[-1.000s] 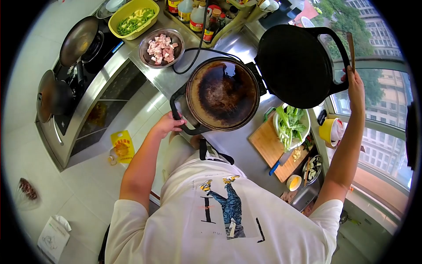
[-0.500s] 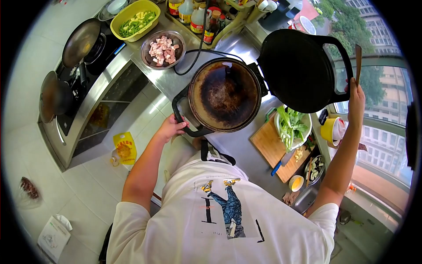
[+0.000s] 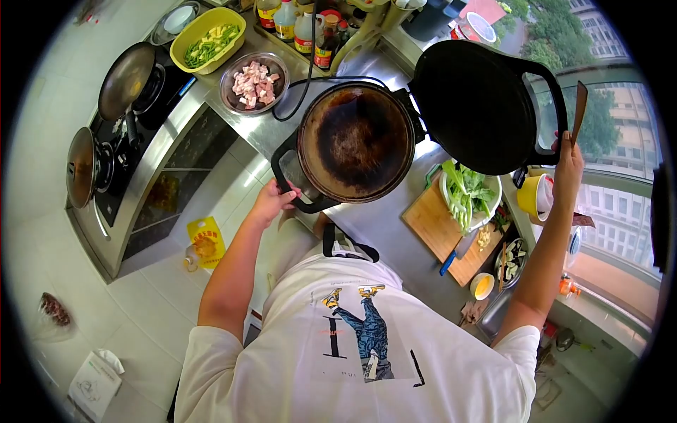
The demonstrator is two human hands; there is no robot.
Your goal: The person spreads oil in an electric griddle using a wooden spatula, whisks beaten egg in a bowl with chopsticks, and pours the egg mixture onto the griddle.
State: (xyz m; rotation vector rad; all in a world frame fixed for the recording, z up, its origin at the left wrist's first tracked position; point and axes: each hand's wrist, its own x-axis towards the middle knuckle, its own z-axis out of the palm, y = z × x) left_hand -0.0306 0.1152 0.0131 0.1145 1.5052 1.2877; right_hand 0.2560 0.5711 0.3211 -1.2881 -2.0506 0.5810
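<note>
An electric baking pan [image 3: 356, 144] stands on the steel counter, its hinged black lid [image 3: 472, 106] swung open to the right. The round cooking plate is browned, with a dark scorched middle. My left hand [image 3: 275, 201] is closed round the loop handle [image 3: 282, 169] at the pan's left. With my right hand [image 3: 566, 166] closed, I grip the outer part of the lid's handle. A wooden spatula [image 3: 580, 109] sticks up from the same hand; its lower end is hidden in the grasp.
Cubed meat fills a bowl [image 3: 254, 83] behind the pan, near a yellow basin [image 3: 208, 35] of cut green vegetables. Leafy greens [image 3: 465, 194] and a blue-handled knife [image 3: 458, 252] rest on a cutting board [image 3: 427, 222]. Bottles [image 3: 303, 32] line the back; woks [image 3: 127, 81] sit left.
The pan appears slightly higher and further left in view, as the surroundings shift too. The spatula leans a little more to the right. Both hands keep their holds.
</note>
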